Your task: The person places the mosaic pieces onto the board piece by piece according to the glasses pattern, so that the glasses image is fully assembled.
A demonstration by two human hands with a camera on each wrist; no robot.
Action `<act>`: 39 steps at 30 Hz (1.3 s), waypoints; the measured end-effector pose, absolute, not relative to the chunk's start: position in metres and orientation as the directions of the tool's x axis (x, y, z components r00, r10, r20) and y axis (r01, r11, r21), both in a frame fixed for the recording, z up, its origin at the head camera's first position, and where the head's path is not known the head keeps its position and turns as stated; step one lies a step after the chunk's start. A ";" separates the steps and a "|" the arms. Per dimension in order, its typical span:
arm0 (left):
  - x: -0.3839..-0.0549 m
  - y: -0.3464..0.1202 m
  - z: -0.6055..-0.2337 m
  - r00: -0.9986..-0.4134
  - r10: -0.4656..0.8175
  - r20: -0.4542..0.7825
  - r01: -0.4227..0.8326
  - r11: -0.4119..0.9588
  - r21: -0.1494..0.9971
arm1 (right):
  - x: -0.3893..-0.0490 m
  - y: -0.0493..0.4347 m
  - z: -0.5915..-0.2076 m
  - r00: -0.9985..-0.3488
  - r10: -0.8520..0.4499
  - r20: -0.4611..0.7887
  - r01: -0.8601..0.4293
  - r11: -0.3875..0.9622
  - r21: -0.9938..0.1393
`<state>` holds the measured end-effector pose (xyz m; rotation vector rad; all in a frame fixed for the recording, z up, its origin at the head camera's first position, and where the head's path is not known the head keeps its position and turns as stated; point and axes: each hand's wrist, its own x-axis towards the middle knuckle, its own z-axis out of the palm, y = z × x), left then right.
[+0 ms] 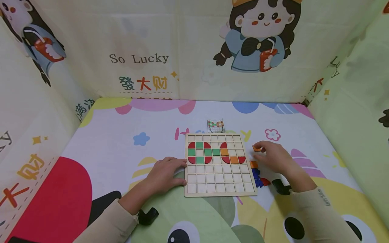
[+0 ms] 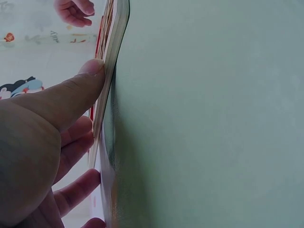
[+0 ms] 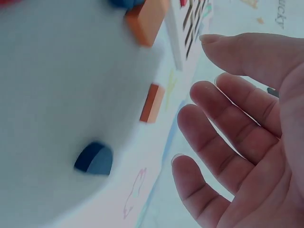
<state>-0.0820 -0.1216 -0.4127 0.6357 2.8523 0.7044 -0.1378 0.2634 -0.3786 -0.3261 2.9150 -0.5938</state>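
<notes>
A wooden grid board (image 1: 220,194) lies on the patterned cloth, with red quarter-round pieces (image 1: 191,160), green square blocks (image 1: 199,145) and orange square blocks (image 1: 233,160) set in its upper cells. My left hand (image 1: 164,175) rests against the board's left edge, thumb and fingers extended along its side. To the right of the board, my right hand (image 1: 273,157) hovers over the cloth with its fingertips near an orange block (image 1: 256,148). The right wrist view shows that hand's fingers spread, the orange block (image 3: 152,103) apart from them and a blue quarter-round piece (image 3: 94,158) lying nearby.
Behind the board stands a small pattern card (image 1: 215,126). Beside its right edge sit another orange block (image 1: 253,164), a cluster of blue pieces (image 1: 257,177) and a red piece (image 1: 265,182). Printed cloth walls (image 1: 194,50) enclose the back and sides.
</notes>
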 end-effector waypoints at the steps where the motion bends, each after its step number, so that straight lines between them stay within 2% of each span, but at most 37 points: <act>1: -0.082 -0.122 -0.412 -0.902 0.430 -0.032 0.366 0.802 0.472 | -0.139 0.266 -0.380 -0.966 -0.237 -0.099 -0.180 0.899 -0.399; 16: -0.081 -0.121 -0.413 -0.905 0.422 -0.043 0.351 0.802 0.482 | -0.145 0.273 -0.388 -0.961 -0.195 -0.195 -0.117 0.929 -0.351; 39: -0.081 -0.121 -0.411 -0.904 0.426 -0.036 0.361 0.807 0.468 | -0.146 0.278 -0.389 -0.968 -0.165 -0.187 -0.102 0.947 -0.305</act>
